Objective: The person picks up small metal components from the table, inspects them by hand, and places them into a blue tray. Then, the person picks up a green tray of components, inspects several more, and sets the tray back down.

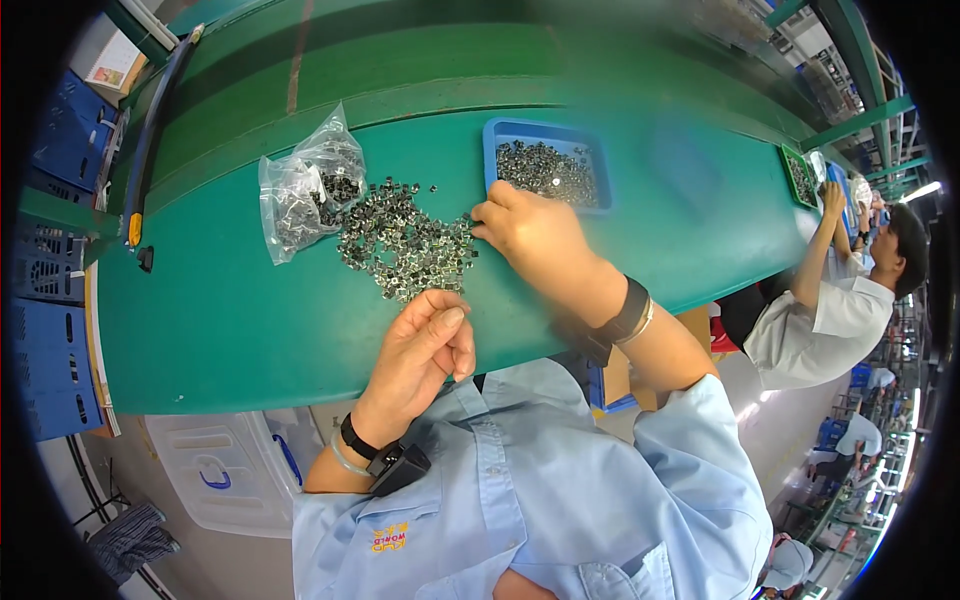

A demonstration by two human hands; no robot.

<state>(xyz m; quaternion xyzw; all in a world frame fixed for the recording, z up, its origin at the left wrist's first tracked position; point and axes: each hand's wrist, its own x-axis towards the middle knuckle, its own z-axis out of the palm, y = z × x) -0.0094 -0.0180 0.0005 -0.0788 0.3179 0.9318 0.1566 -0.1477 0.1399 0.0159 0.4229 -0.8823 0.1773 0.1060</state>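
Observation:
A loose pile of small metal-and-black parts (pixel 400 245) lies on the green table. At the pile's right edge is my right hand (pixel 540 235), its thumb and fingers pinched together; what they hold, if anything, is too small to tell. My left hand (pixel 418 348) hovers by the pile's near edge, fingers curled in and thumb pressed to the index finger, with any held thing hidden. Beyond my right hand stands a blue tray (pixel 604 185) holding many similar parts. To the pile's left, a clear plastic bag (pixel 290 200) lies partly full of them.
Green work surface (pixel 200 330) spreads around the parts. A dark bar with a yellow end (pixel 135 229) runs along the left side. Blue crates (pixel 55 360) stack at far left; a clear lidded bin (pixel 215 480) sits below. Another person (pixel 830 320) works at the right by a green tray (pixel 797 175).

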